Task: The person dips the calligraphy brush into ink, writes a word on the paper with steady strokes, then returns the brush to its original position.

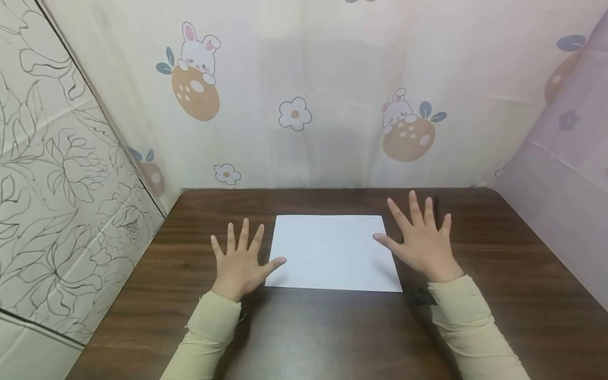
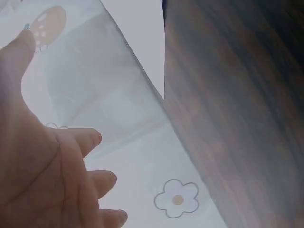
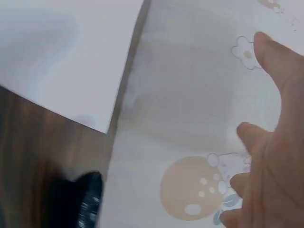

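Note:
A blank white sheet of paper [image 1: 332, 253] lies flat on the brown wooden table. To its left, my left hand [image 1: 241, 272] is held with the fingers spread and the thumb over the paper's left edge. My right hand [image 1: 423, 245] is spread out on the other side, its thumb over the right edge of the sheet. Neither hand holds anything. Shadows on the paper suggest the thumbs are raised above it. Both palms show in the wrist views, the left palm [image 2: 42, 175] and the right palm [image 3: 280, 180], with a paper corner near each.
A thin dark stick-like thing [image 1: 436, 205] lies behind my right fingers, partly hidden. Next to my right cuff is a black object [image 1: 421, 296] of unclear kind. A bunny-patterned curtain [image 1: 332, 153] hangs behind the table [image 1: 313, 332], and a flower-patterned panel [image 1: 71, 174] stands at left.

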`<state>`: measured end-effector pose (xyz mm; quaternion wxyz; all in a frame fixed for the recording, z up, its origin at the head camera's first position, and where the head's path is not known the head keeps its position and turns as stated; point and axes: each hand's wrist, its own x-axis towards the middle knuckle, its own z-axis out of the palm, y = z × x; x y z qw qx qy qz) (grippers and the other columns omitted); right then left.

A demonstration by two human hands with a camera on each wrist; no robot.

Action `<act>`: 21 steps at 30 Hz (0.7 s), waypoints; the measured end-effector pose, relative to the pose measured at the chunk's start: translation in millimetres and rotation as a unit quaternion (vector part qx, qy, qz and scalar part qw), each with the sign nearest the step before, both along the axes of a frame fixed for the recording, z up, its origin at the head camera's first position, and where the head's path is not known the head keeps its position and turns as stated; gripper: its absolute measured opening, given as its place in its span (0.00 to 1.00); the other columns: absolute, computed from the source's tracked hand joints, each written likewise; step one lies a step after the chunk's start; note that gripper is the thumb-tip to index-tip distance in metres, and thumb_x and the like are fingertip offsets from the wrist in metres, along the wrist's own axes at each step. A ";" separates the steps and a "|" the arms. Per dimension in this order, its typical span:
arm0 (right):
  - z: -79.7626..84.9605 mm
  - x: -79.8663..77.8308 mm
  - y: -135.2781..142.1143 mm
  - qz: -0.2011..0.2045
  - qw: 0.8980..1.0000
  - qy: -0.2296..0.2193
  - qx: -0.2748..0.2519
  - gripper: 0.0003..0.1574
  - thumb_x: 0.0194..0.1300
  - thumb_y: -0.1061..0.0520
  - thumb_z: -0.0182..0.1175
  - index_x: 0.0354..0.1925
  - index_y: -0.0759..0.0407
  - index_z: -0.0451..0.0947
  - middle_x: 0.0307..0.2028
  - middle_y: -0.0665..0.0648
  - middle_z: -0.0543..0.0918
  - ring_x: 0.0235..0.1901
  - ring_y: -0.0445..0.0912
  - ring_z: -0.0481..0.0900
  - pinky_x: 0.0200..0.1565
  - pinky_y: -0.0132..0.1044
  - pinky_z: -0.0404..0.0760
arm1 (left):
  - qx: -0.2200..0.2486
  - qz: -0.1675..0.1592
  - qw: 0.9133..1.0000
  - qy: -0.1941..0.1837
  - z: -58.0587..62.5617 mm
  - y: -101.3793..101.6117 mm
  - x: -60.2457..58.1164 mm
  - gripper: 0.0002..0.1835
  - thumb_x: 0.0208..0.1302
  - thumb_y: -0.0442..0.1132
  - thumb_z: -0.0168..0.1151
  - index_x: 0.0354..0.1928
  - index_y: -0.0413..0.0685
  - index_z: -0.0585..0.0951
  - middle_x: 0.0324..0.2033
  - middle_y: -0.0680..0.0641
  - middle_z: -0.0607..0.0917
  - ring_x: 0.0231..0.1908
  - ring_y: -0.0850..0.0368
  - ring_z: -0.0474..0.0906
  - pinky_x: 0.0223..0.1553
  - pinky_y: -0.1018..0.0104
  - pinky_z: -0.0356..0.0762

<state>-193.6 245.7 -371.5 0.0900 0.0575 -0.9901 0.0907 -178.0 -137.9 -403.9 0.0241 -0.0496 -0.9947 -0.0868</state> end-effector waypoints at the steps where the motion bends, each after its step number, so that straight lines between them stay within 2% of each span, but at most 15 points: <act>1: 4.5 0.0 1.5 0.002 1.000 0.009 0.001 0.57 0.62 0.19 0.42 0.78 0.38 0.37 0.78 0.64 0.32 0.74 0.72 0.28 0.62 0.81 0.30 | 0.001 -0.002 1.000 0.004 1.1 0.1 -0.1 0.53 0.57 0.81 0.42 0.78 0.61 0.51 0.78 0.44 0.43 0.76 0.34 0.33 0.68 0.26 0.22; 4: 21.0 -1.2 8.7 0.010 0.999 0.051 -0.003 0.53 0.67 0.25 0.46 0.78 0.45 0.44 0.76 0.70 0.44 0.72 0.75 0.41 0.64 0.79 0.43 | 0.003 -0.009 0.999 0.030 5.0 0.5 0.3 0.47 0.62 0.74 0.48 0.77 0.56 0.56 0.77 0.42 0.49 0.76 0.33 0.39 0.69 0.26 0.30; 8: 45.7 -5.9 22.8 0.015 0.995 0.090 -0.033 0.47 0.71 0.35 0.51 0.76 0.57 0.52 0.71 0.76 0.57 0.68 0.75 0.56 0.60 0.75 0.58 | 0.014 -0.028 0.996 0.079 10.5 -0.2 2.9 0.37 0.68 0.62 0.53 0.71 0.47 0.67 0.73 0.38 0.63 0.73 0.32 0.54 0.70 0.31 0.48; 11: 63.1 -10.4 34.4 0.014 0.994 0.086 -0.065 0.43 0.72 0.41 0.51 0.75 0.60 0.54 0.69 0.75 0.62 0.66 0.73 0.60 0.60 0.73 0.61 | 0.025 -0.046 0.993 0.107 12.8 -0.5 6.3 0.29 0.70 0.55 0.54 0.66 0.44 0.74 0.67 0.38 0.72 0.69 0.34 0.64 0.69 0.36 0.59; 14: 75.9 -15.9 46.0 0.004 0.992 0.079 -0.096 0.40 0.74 0.44 0.49 0.74 0.62 0.56 0.67 0.75 0.66 0.63 0.73 0.64 0.58 0.71 0.63 | 0.037 -0.067 0.988 0.134 12.5 0.5 10.0 0.23 0.72 0.49 0.54 0.61 0.42 0.78 0.62 0.39 0.78 0.65 0.36 0.71 0.67 0.39 0.65; 18: 80.9 -27.3 61.8 -0.018 0.989 0.066 -0.133 0.38 0.74 0.43 0.46 0.73 0.63 0.58 0.65 0.77 0.68 0.58 0.73 0.69 0.55 0.70 0.68 | 0.047 -0.098 0.979 0.171 10.8 3.2 15.7 0.18 0.70 0.43 0.57 0.56 0.40 0.81 0.57 0.38 0.82 0.60 0.39 0.77 0.62 0.43 0.72; 21: 78.7 -36.8 74.6 -0.031 0.984 0.036 -0.169 0.39 0.74 0.41 0.44 0.73 0.63 0.57 0.64 0.77 0.68 0.58 0.74 0.70 0.52 0.69 0.70 | 0.051 -0.125 0.972 0.193 7.7 5.8 20.0 0.17 0.68 0.40 0.61 0.54 0.38 0.82 0.55 0.38 0.84 0.56 0.41 0.81 0.56 0.48 0.79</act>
